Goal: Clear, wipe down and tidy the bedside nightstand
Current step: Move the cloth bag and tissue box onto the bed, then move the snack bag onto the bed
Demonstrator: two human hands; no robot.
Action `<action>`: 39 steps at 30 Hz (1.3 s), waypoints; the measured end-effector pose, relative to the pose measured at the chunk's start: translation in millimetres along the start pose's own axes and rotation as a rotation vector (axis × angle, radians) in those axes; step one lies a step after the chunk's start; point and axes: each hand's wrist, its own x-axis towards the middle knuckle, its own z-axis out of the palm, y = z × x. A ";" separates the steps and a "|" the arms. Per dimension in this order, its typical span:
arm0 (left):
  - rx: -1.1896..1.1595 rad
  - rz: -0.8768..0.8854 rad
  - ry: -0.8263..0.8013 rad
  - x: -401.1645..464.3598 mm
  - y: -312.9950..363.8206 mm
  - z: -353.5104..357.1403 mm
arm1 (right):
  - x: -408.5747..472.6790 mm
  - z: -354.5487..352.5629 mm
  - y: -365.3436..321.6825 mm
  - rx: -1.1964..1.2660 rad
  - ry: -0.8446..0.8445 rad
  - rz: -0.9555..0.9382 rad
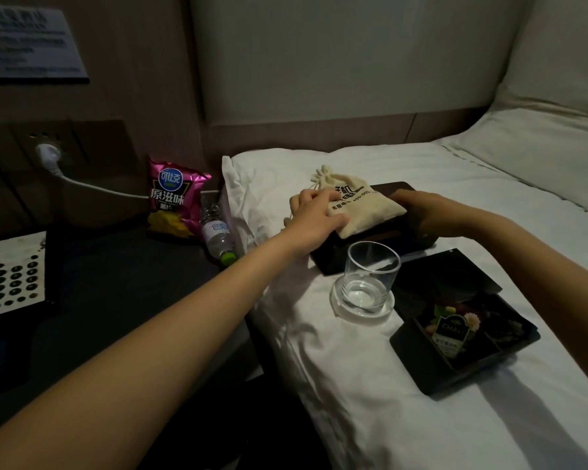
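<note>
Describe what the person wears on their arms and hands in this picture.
Nothing that shows. Both forearms are bare along their whole visible length, with no sleeve in frame. The left hand and the right hand carry no gloves, and no ring, watch or bracelet can be made out in the dim light.

Dim hotel room, by the look of it. White bed (438, 205) made up tight with plump pillows (550, 140) against a padded headboard (336, 56). Beside it, a dark nightstand (123, 286) holds a phone (14, 273) with a printed faceplate, and a notice (31, 42) hangs on the wall above the socket panel (65, 144) (text too blurred to read). On the bed, a tray (418, 361) of tea sachets and 1 glass (370, 276) on a coaster: standard guest amenities.
</note>
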 end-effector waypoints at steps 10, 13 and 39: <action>-0.234 -0.026 0.197 -25.9 -27.9 -33.9 | -12.9 -40.3 -67.7 0.246 0.466 -0.142; -0.349 -0.134 0.242 -42.2 -51.2 -56.5 | -6.9 -41.0 -115.7 0.321 0.469 -0.246; -0.231 -0.447 0.430 -10.5 -264.9 -180.0 | 174.9 179.8 -288.0 0.840 0.004 -0.139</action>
